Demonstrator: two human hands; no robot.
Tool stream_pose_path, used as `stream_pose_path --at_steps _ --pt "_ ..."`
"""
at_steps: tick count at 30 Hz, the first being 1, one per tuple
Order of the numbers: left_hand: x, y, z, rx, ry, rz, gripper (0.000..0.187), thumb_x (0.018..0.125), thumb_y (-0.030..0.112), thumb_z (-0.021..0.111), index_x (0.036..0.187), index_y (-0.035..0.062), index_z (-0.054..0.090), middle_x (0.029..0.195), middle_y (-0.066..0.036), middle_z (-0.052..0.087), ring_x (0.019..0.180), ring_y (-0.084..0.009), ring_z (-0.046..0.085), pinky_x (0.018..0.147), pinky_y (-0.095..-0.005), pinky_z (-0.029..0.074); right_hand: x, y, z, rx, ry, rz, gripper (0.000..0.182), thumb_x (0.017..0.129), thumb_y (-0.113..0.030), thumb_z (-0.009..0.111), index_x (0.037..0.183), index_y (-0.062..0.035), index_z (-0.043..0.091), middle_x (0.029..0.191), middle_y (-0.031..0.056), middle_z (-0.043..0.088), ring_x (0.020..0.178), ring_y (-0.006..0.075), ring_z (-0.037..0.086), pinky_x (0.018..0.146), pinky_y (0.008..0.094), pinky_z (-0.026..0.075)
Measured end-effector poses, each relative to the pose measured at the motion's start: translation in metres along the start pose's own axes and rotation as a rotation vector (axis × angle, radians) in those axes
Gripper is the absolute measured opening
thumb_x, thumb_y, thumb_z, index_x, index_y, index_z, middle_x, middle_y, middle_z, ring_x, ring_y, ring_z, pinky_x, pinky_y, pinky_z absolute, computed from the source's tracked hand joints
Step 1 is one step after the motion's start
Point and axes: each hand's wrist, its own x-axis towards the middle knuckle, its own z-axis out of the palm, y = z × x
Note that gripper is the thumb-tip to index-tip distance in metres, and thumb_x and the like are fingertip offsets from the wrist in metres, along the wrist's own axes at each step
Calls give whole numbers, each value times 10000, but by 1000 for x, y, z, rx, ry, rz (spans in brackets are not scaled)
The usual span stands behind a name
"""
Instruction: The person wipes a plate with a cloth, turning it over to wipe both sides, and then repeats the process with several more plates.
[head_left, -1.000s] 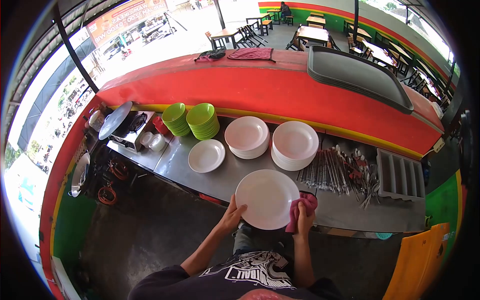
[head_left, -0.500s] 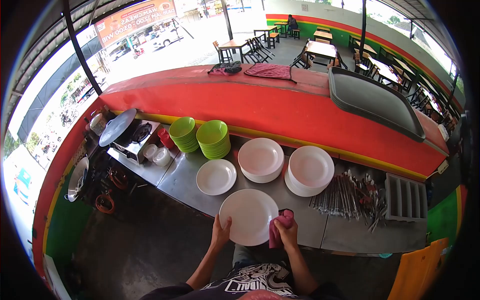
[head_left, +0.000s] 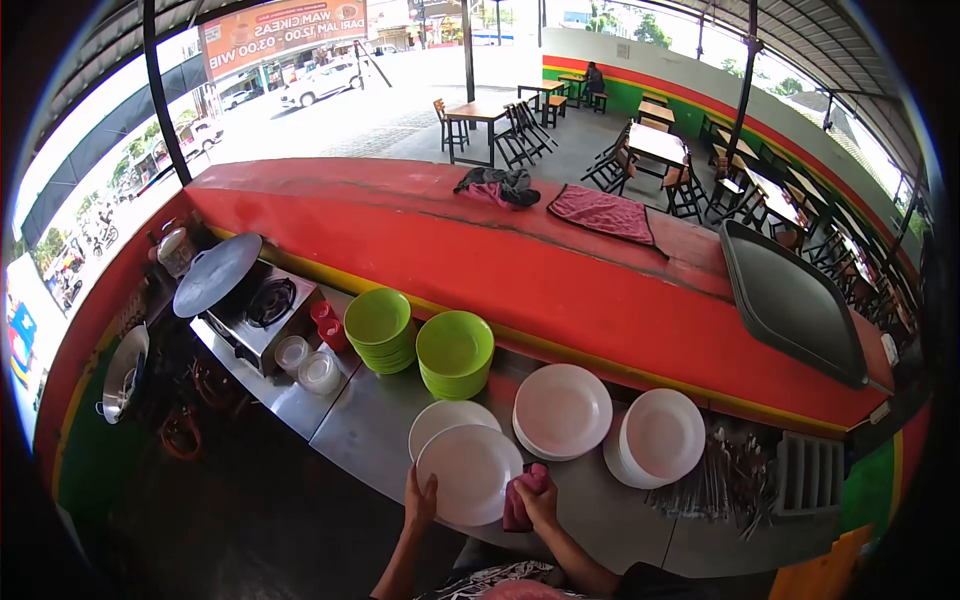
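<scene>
A white plate (head_left: 470,476) is held up in front of me, tilted, over the near edge of the steel counter. My left hand (head_left: 420,497) grips its left rim, thumb on the face. Bunched in my right hand (head_left: 541,506) is a dark pink cloth (head_left: 518,503), which touches the plate's right edge. Behind the held plate, another white plate (head_left: 450,415) lies on the counter, partly covered from view. Two stacks of white plates stand to the right, a middle stack (head_left: 563,410) and a right stack (head_left: 662,436).
Green bowls (head_left: 455,350) are stacked beside a gas stove (head_left: 262,308) and clear plastic tubs (head_left: 318,372). Loose cutlery (head_left: 722,475) lies left of a grey divided tray (head_left: 808,473). A red ledge (head_left: 420,225) carries cloths and dark serving trays (head_left: 795,300).
The view has tilted up and turned left. The held plate now overlaps the single plate on the counter from my viewpoint. Both hands keep their hold on the plate and the cloth.
</scene>
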Motion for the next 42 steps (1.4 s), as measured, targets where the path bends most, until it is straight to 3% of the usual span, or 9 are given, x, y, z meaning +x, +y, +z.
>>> stream_pose_path --at_steps 2,3,12,15,18,24,28,31,42 --pt "28 -16 -14 -14 -1 13 562 995 213 574 1470 9 354 1381 -246 515 1263 -335 528 1041 -413 425 18 6 24 -35 -25 -37 411 792 -116 803 1141 -21 609 1030 34 641 953 128 606 853 298 503" --pt "40 -24 -20 -18 -25 4 583 998 194 565 1494 6 321 1434 -247 457 1306 -327 483 1075 -409 393 27 11 31 34 -107 55 423 790 -144 813 1143 -25 611 1030 29 637 955 131 605 859 302 501" --pt "92 -56 -34 -29 -96 -116 705 979 215 602 1553 30 235 1356 -226 536 1194 -291 566 991 -387 466 53 20 70 -98 -58 75 421 787 -194 819 1117 -23 622 1003 39 647 931 140 611 855 318 501" --pt "95 -40 -31 2 -82 -121 684 984 216 595 1543 28 250 1330 -227 555 1175 -289 576 984 -391 470 60 33 72 -183 -61 130 434 781 -227 819 1107 -15 626 1004 61 652 927 149 614 858 329 503" --pt "104 -47 -27 16 -103 -171 653 988 214 586 1528 27 272 1296 -232 576 1153 -291 589 973 -401 478 67 33 75 -236 9 68 453 768 -273 817 1079 2 636 994 103 674 922 199 648 852 354 513" --pt "121 -44 -13 4 -107 -126 621 991 225 577 1524 73 297 1280 -238 585 1132 -318 607 952 -424 492 86 20 72 -464 -46 -53 500 739 -324 817 1070 8 646 937 169 696 917 313 690 837 403 527" --pt "123 -41 -12 80 -93 -85 611 986 239 579 1519 102 313 1281 -256 593 1139 -358 619 952 -445 495 86 6 67 -632 -74 -103 421 738 -336 792 985 -26 650 898 190 686 882 374 682 787 444 529" --pt "128 -40 -9 149 -82 -95 607 979 263 585 1508 113 330 1279 -267 599 1141 -389 623 953 -463 496 89 10 61 -681 -145 -93 470 756 -368 789 1053 -32 648 933 214 690 901 400 674 801 449 532" --pt "128 -37 1 225 -5 -52 600 964 286 609 1477 97 360 1281 -287 594 1146 -443 608 958 -494 484 89 7 48 -656 -192 -50 544 772 -418 777 1103 -7 647 954 226 702 919 392 685 822 432 536"
